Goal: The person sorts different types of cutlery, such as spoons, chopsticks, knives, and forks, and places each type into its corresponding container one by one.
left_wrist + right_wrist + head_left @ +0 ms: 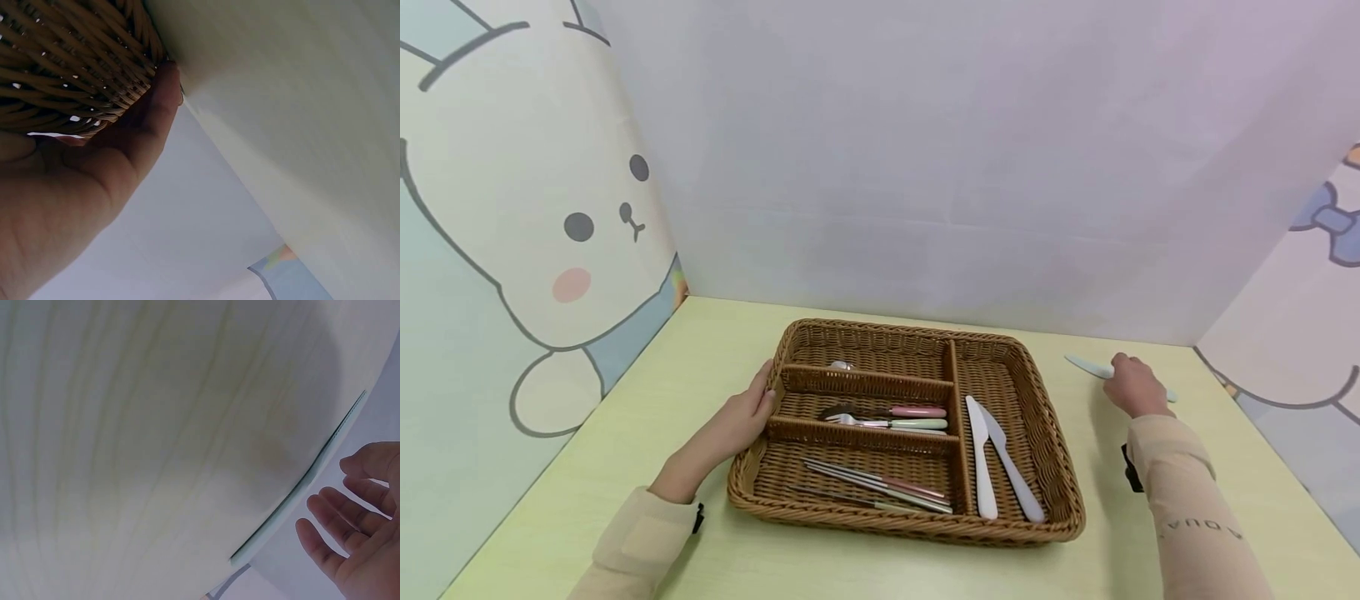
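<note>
My left hand (745, 421) grips the left side of a brown wicker cutlery basket (1066, 492). In the left wrist view its fingers lie along the woven outer wall (81, 56). Over on the right, a pale blue-green table knife (1086, 365) lies on the table. My right hand (1135, 386) is over the middle of that knife. The right wrist view shows loosely bent, parted fingers (322, 547) just above the knife (300, 490), with a gap between them. In the basket's right compartment lie a white knife (981, 458) and a greyish knife (1017, 475).
Chopsticks (880, 483) fill part of the front-left compartment. The middle one holds a pink-handled utensil (917, 412) and a green-handled fork (917, 423). A metal utensil (841, 365) is partly hidden in the back one. Fabric walls (947, 167) edge the table (880, 575).
</note>
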